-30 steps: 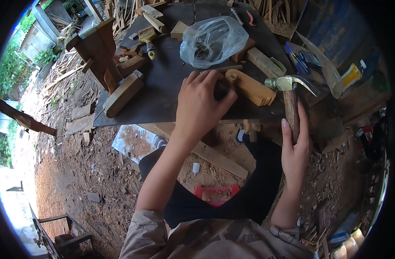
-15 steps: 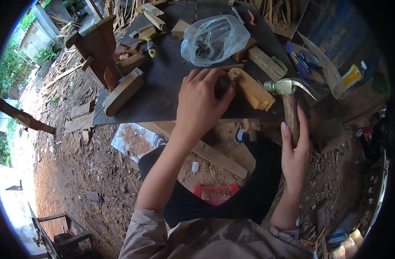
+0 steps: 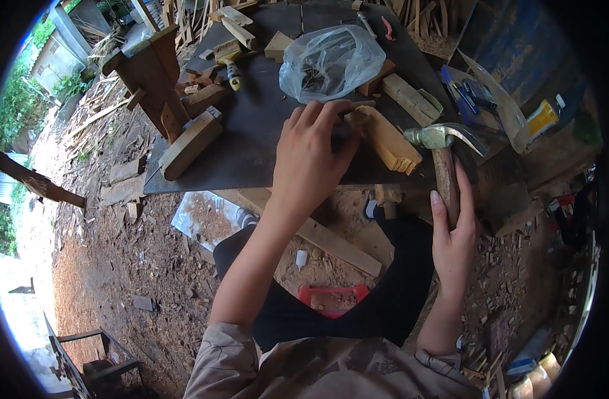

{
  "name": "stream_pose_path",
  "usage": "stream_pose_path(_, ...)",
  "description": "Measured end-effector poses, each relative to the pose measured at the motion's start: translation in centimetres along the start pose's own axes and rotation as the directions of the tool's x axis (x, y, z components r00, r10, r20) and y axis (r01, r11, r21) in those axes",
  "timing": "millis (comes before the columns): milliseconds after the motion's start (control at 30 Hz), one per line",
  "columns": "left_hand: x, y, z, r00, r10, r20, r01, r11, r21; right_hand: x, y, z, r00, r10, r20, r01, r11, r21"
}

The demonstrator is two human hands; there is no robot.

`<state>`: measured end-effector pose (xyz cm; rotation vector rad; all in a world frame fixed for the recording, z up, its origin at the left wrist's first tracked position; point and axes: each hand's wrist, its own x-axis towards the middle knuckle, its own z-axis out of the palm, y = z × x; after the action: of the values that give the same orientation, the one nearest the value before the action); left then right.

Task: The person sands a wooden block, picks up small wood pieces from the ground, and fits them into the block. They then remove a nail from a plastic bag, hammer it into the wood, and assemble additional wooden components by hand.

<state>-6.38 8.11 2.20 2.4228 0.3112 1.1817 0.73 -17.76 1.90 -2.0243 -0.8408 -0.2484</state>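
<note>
My right hand [image 3: 454, 229] is closed round the wooden handle of a claw hammer [image 3: 444, 163]. The hammer stands head up, its metal head just right of a carved wooden piece [image 3: 387, 143] with a stepped, notched end. At the other end of that piece is my left hand [image 3: 311, 143], its fingers curled and the thumb near the wood. A thin brown stick [image 3: 363, 104] shows beyond the index finger. What the left fingers grip is largely hidden behind them.
The dark table [image 3: 251, 146] bears a clear plastic bag [image 3: 344, 56], a wooden block [image 3: 411, 98], a yellow-handled tool [image 3: 233, 72] and a wooden stand [image 3: 148, 80]. At the right are pens [image 3: 469, 96] and a yellow packet [image 3: 542, 120]. A red frame [image 3: 332, 299] lies below.
My left hand has shifted slightly up, and the carved piece has moved a little beside it. The hammer, still in my right hand, has drifted slightly left and down.
</note>
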Motion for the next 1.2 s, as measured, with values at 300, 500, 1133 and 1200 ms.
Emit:
stream_pose_path(300,-0.1,0.0,-0.1,1.0,0.005,0.024,-0.004,0.999,-0.031,-0.2,-0.6,-0.1,1.0,0.006,0.015,-0.006,1.0,-0.013)
stream_pose_path(500,-0.1,0.1,-0.2,0.998,0.061,0.028,-0.06,0.997,-0.038,-0.2,-0.7,-0.1,1.0,0.012,0.028,-0.012,1.0,0.004)
stream_pose_path(1133,-0.8,0.5,-2.0,0.931,0.354,0.087,-0.328,0.918,-0.223,0.9,-1.3,-1.6,1.0,-0.011,-0.016,0.008,0.98,-0.201)
stream_pose_path(1200,-0.7,0.6,-1.8,0.886,0.447,0.125,-0.409,0.879,-0.243,2.1,-2.0,-2.4,0.998,-0.065,-0.012,0.061,0.977,-0.203)
